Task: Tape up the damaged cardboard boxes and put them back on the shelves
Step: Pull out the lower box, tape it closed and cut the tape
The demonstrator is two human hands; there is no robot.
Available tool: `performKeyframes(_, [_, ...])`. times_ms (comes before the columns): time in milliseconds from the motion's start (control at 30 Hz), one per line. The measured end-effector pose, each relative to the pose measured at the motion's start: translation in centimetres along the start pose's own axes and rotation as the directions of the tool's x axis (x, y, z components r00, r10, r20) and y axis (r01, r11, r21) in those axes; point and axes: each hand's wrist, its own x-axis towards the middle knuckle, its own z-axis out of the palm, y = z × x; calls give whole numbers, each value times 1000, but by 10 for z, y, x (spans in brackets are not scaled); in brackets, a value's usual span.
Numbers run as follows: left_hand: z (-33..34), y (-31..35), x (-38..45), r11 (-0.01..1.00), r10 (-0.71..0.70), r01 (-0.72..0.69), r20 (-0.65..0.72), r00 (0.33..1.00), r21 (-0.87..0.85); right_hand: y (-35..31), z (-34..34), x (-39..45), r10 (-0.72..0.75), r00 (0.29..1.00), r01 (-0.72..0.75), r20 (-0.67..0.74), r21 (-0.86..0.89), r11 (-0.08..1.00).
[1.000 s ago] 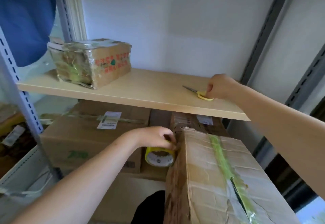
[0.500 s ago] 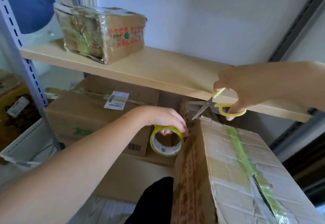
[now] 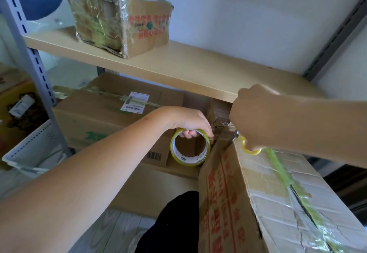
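Hands grip tape roll — scissors

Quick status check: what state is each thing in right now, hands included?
Left hand: gripping the tape roll.
Right hand: gripping the scissors.
Tape roll: strip pulled out toward the big box.
Scissors: at the strip, blades mostly hidden.
Big box: taped, top seam split.
Small box: wrapped in tape, shelved.

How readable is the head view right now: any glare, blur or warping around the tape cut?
Head view: soft, even daylight with no hard shadows. Glare sits on the film-wrapped small box and the taped top of the big box. Shelf and uprights bend from the wide lens. The scissors are mostly hidden by the right hand; the left hand and tape roll look sharp.
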Motion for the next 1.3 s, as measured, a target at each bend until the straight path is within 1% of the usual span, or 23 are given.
performKeyframes(33, [0, 0, 0, 1000, -7, 7, 0, 1000, 0, -4, 2, 3, 26, 1000, -26, 12, -46, 999])
performKeyframes(100, [-1, 0, 0, 999, -35, 35, -3, 999, 2, -16, 5, 7, 89, 996, -89, 15, 50, 995])
performKeyframes(167, [-1, 0, 1, 998, -69, 69, -2, 998, 7, -24, 12, 15, 110, 994, -101, -22, 237, 966])
performKeyframes(233, [-1, 1, 1, 996, -92, 92, 2, 996, 12, -27, 11, 7, 90, 996, -87, -5, 218, 972])
performKeyframes(300, [-1, 2, 1, 995, -101, 101, 6, 995, 11, -31, 14, 2, 153, 988, -154, 28, 320, 935])
performKeyframes(333, [-2, 2, 0, 995, -104, 104, 10, 994, 2, -33, 16, -1, 213, 977, -203, -2, 288, 936])
performKeyframes(400, [-5, 1, 0, 994, -110, 110, 17, 994, -25, -29, 7, -7, 221, 975, -210, -15, 251, 945])
performKeyframes(533, [-6, 7, -2, 990, -136, 136, 16, 991, -20, -37, 5, -9, 145, 988, -148, -57, -62, 987])
performKeyframes(600, [-5, 10, -1, 985, -174, 174, -10, 985, -3, -40, 8, 0, 141, 989, -144, -35, -90, 985])
performKeyframes(633, [-5, 10, 0, 982, -191, 191, -28, 981, 6, -41, 10, 7, 130, 991, -130, -10, -23, 991])
performKeyframes(667, [-5, 11, 1, 979, -202, 202, -41, 979, 12, -41, 13, 14, 161, 987, -163, 22, 127, 979])
performKeyframes(733, [-4, 11, 3, 979, -199, 201, -56, 978, 22, -40, 16, 20, 217, 970, -241, 108, 542, 805])
performKeyframes(767, [-3, 11, 3, 980, -195, 197, -60, 979, 30, -41, 18, 17, 190, 977, -210, 100, 623, 754])
performKeyframes(833, [-5, 8, 2, 974, -205, 210, -65, 977, 81, -40, 18, 12, 107, 993, -112, 40, 497, 860])
performKeyframes(867, [-7, 4, 1, 964, -223, 232, -75, 972, 128, -38, 18, 10, 71, 996, -89, 56, 492, 866])
performKeyframes(900, [-10, -2, -2, 949, -242, 257, -105, 965, 180, -40, 18, 6, 84, 989, -133, 121, 496, 858])
performKeyframes(933, [-13, -9, -6, 937, -251, 277, -144, 957, 214, -43, 16, -4, 116, 988, -148, 105, 388, 910])
performKeyframes(1000, [-16, -21, -14, 958, -225, 257, -221, 949, 130, -31, 18, -16, 135, 985, -126, -107, 86, 988])
performKeyframes(1033, [-14, -24, -17, 974, -192, 217, -271, 943, 62, -19, 24, -17, 159, 972, -152, -171, 52, 987])
performKeyframes(1100, [-3, -21, -17, 990, -107, 135, -420, 901, 37, 9, 45, -15, 254, 924, -235, -288, 99, 967])
performKeyframes(1167, [16, -8, -13, 992, -20, 85, -571, 821, 88, 34, 64, -12, 350, 881, -280, -319, 245, 928])
performKeyframes(1233, [33, 5, -7, 991, 1, 89, -685, 728, 96, 48, 84, -13, 424, 839, -285, -340, 389, 876])
performKeyframes(1300, [49, 12, -2, 986, -32, 144, -743, 668, 87, 51, 106, -18, 472, 817, -283, -331, 483, 829])
